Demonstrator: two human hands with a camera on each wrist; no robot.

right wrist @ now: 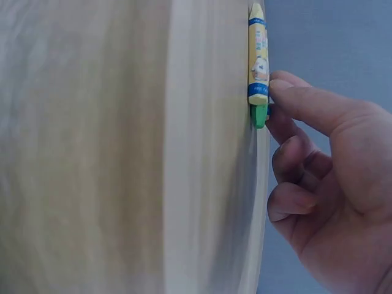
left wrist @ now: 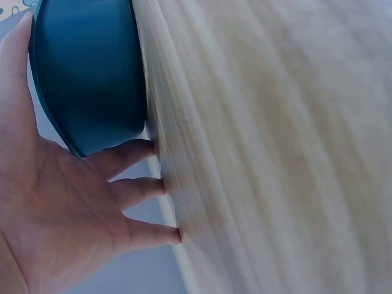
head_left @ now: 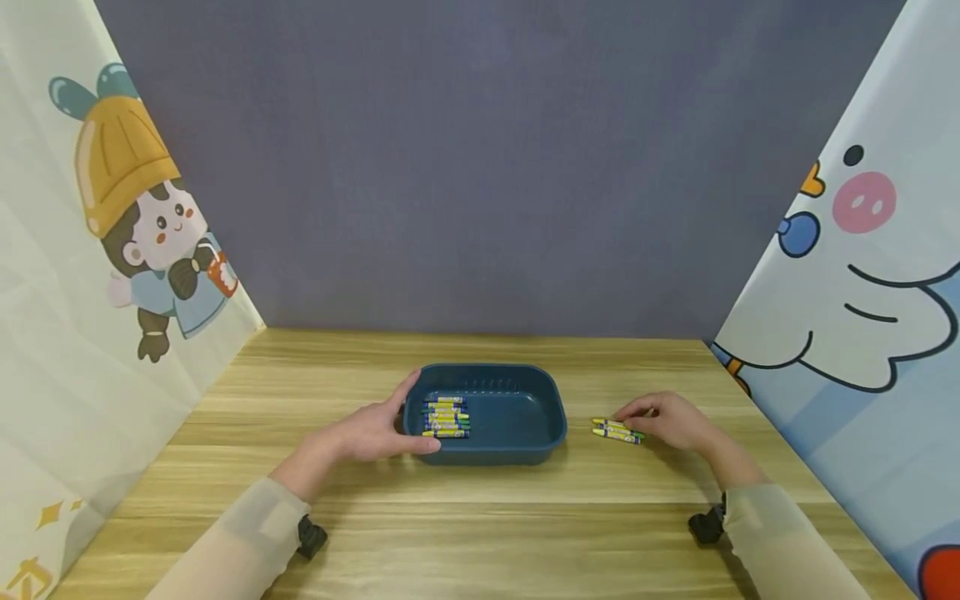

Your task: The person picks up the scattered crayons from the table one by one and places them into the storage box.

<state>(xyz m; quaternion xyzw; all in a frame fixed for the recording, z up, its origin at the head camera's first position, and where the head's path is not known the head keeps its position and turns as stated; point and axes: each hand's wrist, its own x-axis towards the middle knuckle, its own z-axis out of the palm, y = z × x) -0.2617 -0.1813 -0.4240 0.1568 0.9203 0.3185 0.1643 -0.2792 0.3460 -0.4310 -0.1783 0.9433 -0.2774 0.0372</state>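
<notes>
A dark blue plastic bin (head_left: 517, 457) stands on the table with several yellow-wrapped crayons (head_left: 447, 417) lying in a row at its left end. My left hand (head_left: 375, 429) spans that end, thumb over the front rim and index finger at the far corner. In the left wrist view, its other fingers (left wrist: 144, 236) extend straight down to the tabletop. Right of the bin, a few crayons (head_left: 617, 436) lie together. My right hand (head_left: 671, 421) pinches at the farther crayon with thumb and index finger; the right wrist view shows the nearer crayon (right wrist: 258, 61) partly covering the contact.
The wood-grain table (head_left: 480, 533) ends at a grey-purple back panel (head_left: 480, 167). Printed cartoon panels stand along both sides, a left panel (head_left: 45, 333) and a right panel (head_left: 795, 317). Black wrist cameras sit on both wrists.
</notes>
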